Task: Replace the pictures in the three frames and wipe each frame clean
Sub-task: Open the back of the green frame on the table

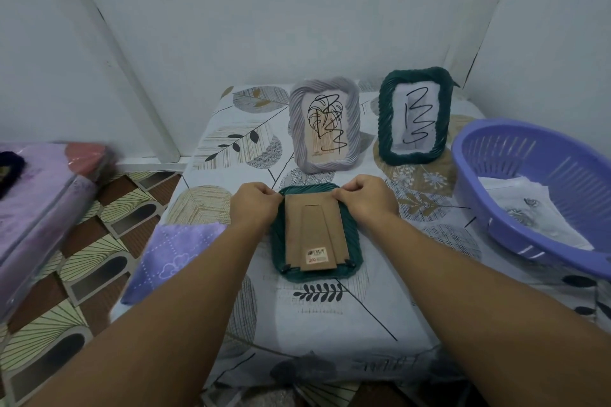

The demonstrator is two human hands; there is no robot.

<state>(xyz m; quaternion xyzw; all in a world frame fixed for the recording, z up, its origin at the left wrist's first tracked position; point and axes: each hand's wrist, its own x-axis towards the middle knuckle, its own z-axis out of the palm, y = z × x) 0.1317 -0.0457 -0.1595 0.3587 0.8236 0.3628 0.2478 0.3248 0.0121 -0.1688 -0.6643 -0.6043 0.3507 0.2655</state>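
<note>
A dark green frame lies face down in the middle of the table, its brown cardboard back with a folded stand and a barcode sticker facing up. My left hand pinches at the back's far left corner. My right hand pinches at its far right corner. Behind, a grey twisted frame stands upright with a scribbled-over leaf picture. To its right a second dark green frame stands upright with a scribbled white picture.
A purple cloth lies at the table's left edge. A purple plastic basket on the right holds white printed sheets. The table wears a leaf-patterned cover. A purple-covered surface stands at far left above patterned floor.
</note>
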